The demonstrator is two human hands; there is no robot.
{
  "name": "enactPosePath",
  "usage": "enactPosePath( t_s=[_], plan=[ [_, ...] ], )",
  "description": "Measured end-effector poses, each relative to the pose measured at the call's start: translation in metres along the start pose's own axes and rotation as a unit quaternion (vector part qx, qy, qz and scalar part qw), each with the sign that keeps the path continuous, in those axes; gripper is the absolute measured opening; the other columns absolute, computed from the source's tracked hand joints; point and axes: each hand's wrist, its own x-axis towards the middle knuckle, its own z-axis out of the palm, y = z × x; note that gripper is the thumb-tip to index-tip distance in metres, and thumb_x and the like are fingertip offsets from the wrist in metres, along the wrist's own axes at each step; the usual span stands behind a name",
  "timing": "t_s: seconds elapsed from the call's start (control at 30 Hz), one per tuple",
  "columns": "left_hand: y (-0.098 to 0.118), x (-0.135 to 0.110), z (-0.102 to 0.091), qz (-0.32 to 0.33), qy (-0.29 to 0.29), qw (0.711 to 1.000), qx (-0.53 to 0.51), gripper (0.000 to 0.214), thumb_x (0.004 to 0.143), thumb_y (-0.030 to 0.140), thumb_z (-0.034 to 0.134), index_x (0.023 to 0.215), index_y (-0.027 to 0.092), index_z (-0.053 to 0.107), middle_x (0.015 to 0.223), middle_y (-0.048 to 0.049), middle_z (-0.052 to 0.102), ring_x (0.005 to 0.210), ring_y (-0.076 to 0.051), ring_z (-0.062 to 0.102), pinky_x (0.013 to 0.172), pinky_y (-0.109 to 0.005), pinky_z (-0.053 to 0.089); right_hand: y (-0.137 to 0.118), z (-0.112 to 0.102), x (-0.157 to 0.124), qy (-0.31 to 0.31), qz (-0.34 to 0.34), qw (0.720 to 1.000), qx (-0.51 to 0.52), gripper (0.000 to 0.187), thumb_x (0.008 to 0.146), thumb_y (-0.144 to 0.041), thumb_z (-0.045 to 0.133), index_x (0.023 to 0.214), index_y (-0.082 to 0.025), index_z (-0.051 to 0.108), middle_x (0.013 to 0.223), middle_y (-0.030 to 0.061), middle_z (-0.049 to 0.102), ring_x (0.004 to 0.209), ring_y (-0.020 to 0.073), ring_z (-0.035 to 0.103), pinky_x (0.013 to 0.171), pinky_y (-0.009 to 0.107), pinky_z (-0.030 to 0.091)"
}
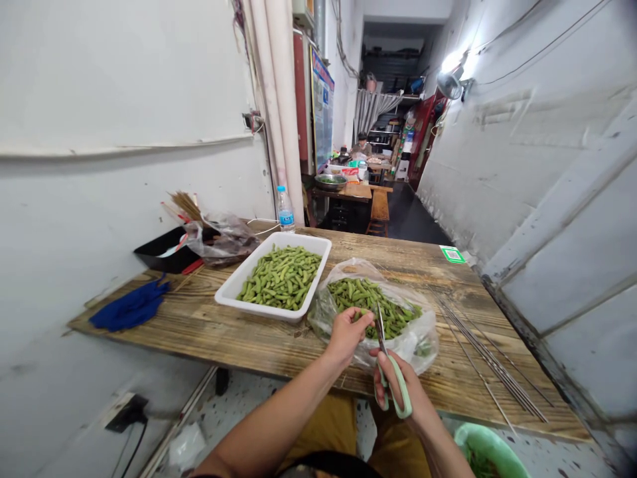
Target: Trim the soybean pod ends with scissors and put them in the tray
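My right hand (pixel 398 382) grips a pair of scissors (pixel 401 392) by its pale green handles, blades pointing up and away. Beside the blades, my left hand (pixel 351 328) pinches a green edamame pod (pixel 364 312) between thumb and fingers. Both hands are over the near side of a clear plastic bag (pixel 423 342), opened out and full of edamame pods (pixel 361 292). Left of the bag stands a white plastic tub (pixel 226 295) heaped with more pods (pixel 283 275).
Metal skewers (pixel 490 362) lie on the wooden table (pixel 269 345) at right. Toward the left are a blue cloth (pixel 132 305), a black tray (pixel 162 251), a bag of sticks (pixel 221 239) and a water bottle (pixel 285 211). A green bin (pixel 490 445) stands below. Farther back sits a person (pixel 362 146).
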Motion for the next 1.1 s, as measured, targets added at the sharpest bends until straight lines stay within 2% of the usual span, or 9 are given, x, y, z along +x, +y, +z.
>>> enactPosePath(
  t_s=[0.1, 0.3, 0.43, 0.53, 0.7, 0.9, 1.1],
  plan=[
    [-0.003, -0.002, 0.001, -0.009, -0.003, 1.000, -0.015, 0.037, 0.060, 0.040, 0.075, 0.074, 0.011, 0.057, 0.062, 0.0023, 0.058, 0.038, 0.001, 0.026, 0.041, -0.018, 0.016, 0.001, -0.001, 0.001, -0.002, -0.003, 1.000, -0.001, 0.046, 0.074, -0.064, 0.054, 0.077, -0.018, 0.050, 0.053, -0.0064, 0.046, 0.036, 0.0066, 0.041, 0.033, 0.020, 0.034],
    [-0.003, -0.003, 0.003, -0.018, 0.002, 1.000, -0.018, 0.037, 0.059, 0.039, 0.075, 0.073, 0.011, 0.056, 0.060, 0.0022, 0.059, 0.037, 0.001, 0.027, 0.040, -0.018, 0.017, 0.004, -0.004, 0.002, -0.007, -0.004, 1.000, -0.003, 0.048, 0.073, -0.063, 0.057, 0.088, -0.018, 0.051, 0.056, -0.0064, 0.047, 0.039, 0.0071, 0.043, 0.034, 0.019, 0.036],
    [-0.002, -0.004, 0.005, -0.019, -0.002, 1.000, -0.016, 0.037, 0.059, 0.039, 0.075, 0.071, 0.011, 0.054, 0.060, 0.0028, 0.058, 0.038, 0.001, 0.028, 0.040, -0.018, 0.017, 0.006, -0.002, 0.001, -0.016, -0.018, 1.000, -0.002, 0.044, 0.078, -0.061, 0.052, 0.085, -0.018, 0.051, 0.057, -0.0059, 0.047, 0.040, 0.0072, 0.043, 0.035, 0.020, 0.037],
    [-0.003, -0.005, 0.006, -0.021, 0.003, 0.999, -0.030, 0.038, 0.059, 0.040, 0.075, 0.071, 0.011, 0.053, 0.060, 0.0032, 0.057, 0.037, 0.001, 0.027, 0.040, -0.018, 0.016, 0.005, 0.002, -0.001, -0.014, -0.017, 1.000, 0.013, 0.045, 0.080, -0.062, 0.049, 0.090, -0.018, 0.051, 0.059, -0.0048, 0.049, 0.041, 0.0080, 0.046, 0.037, 0.021, 0.039],
    [-0.005, -0.007, 0.008, -0.020, 0.002, 0.999, -0.043, 0.037, 0.060, 0.039, 0.075, 0.072, 0.011, 0.053, 0.061, 0.0030, 0.057, 0.037, 0.001, 0.027, 0.040, -0.018, 0.016, 0.003, 0.003, 0.000, 0.004, 0.009, 0.999, 0.047, 0.053, 0.075, -0.065, 0.052, 0.099, -0.017, 0.050, 0.061, -0.0043, 0.051, 0.043, 0.0090, 0.047, 0.037, 0.022, 0.041],
    [-0.005, -0.006, 0.008, -0.012, -0.009, 0.999, -0.050, 0.033, 0.062, 0.036, 0.074, 0.071, 0.011, 0.054, 0.061, 0.0026, 0.057, 0.037, 0.001, 0.029, 0.040, -0.018, 0.016, -0.001, -0.001, 0.000, 0.006, -0.015, 1.000, 0.012, 0.055, 0.075, -0.065, 0.052, 0.097, -0.015, 0.053, 0.059, -0.0045, 0.050, 0.040, 0.0076, 0.046, 0.035, 0.020, 0.037],
    [-0.003, -0.007, 0.009, -0.014, -0.011, 0.999, -0.043, 0.033, 0.062, 0.035, 0.074, 0.071, 0.011, 0.053, 0.061, 0.0026, 0.057, 0.036, 0.001, 0.028, 0.039, -0.018, 0.016, -0.004, -0.003, -0.002, -0.006, -0.011, 1.000, 0.002, 0.053, 0.075, -0.064, 0.054, 0.097, -0.016, 0.055, 0.060, -0.0041, 0.050, 0.045, 0.0089, 0.048, 0.039, 0.021, 0.041]
  ],
)
